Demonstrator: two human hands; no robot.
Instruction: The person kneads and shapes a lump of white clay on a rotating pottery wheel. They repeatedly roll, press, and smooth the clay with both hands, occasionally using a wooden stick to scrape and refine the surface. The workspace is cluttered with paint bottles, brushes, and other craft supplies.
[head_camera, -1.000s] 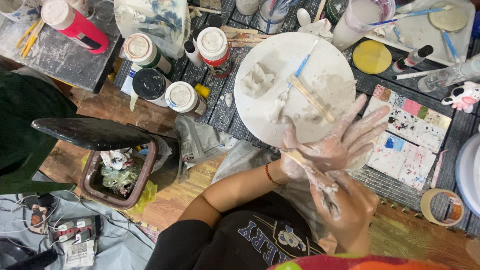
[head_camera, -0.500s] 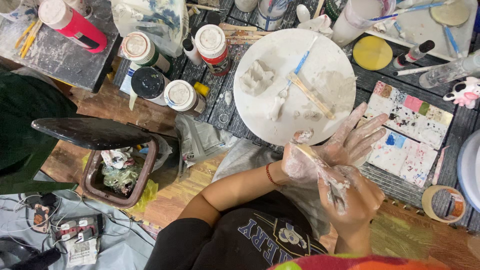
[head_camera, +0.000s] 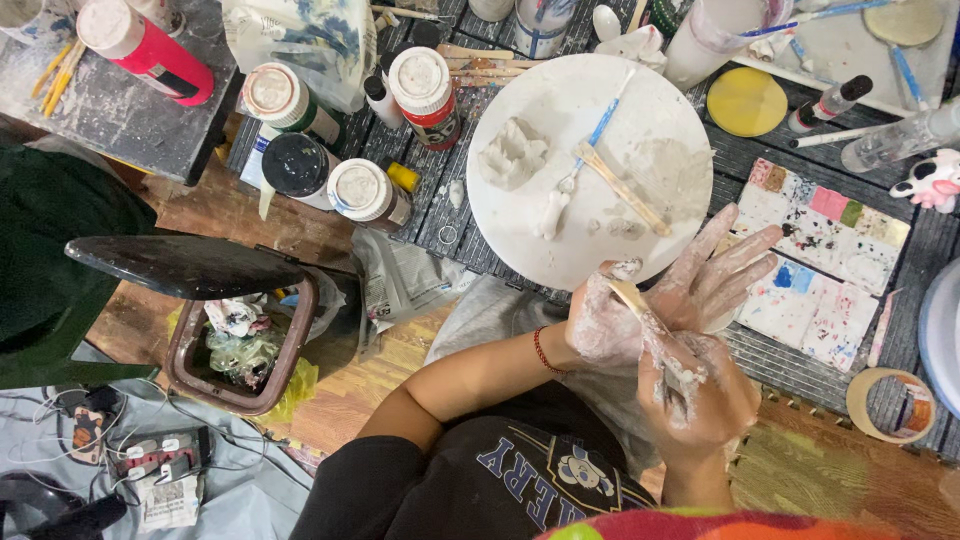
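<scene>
My left hand (head_camera: 700, 285) is smeared with pale clay, its fingers spread apart over the near rim of a round white board (head_camera: 560, 120). My right hand (head_camera: 705, 405), also clay-coated, grips a flat wooden stick (head_camera: 640, 310) whose tip lies against the left palm. A red cord circles my left wrist. On the board lie a lump of grey clay (head_camera: 510, 155), a blue-handled tool (head_camera: 600, 125) and a wooden modelling tool (head_camera: 620, 185).
Paint jars (head_camera: 365, 190) and a red bottle (head_camera: 150, 50) stand left of the board. A paint-stained tile palette (head_camera: 830, 250), yellow lid (head_camera: 747, 100) and tape roll (head_camera: 885, 405) lie to the right. A black stool seat (head_camera: 180, 265) and a full bin (head_camera: 240, 340) stand at lower left.
Both hands have shifted slightly left and nearer my body. The stick has slid along the left palm, and the left fingers stay spread.
</scene>
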